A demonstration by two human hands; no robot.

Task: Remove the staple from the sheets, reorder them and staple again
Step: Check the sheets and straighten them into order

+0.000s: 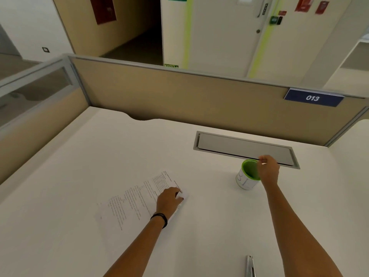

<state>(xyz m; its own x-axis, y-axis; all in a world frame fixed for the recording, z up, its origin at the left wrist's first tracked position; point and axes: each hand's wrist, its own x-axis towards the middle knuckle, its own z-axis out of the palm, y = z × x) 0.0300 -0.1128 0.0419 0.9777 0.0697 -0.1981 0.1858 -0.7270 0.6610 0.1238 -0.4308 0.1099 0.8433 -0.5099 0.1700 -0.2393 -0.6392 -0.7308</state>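
My right hand [268,169] pinches (the staple, I reckon) over the cup [244,180], left hand [168,199] relaxed on the sheets [129,200]; reordering, restapling remain.

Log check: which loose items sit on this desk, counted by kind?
Paper stack: 1 (the number of sheets cannot be told)
Cup, green and white: 1
Metal tool, at the near edge: 1
Total: 3
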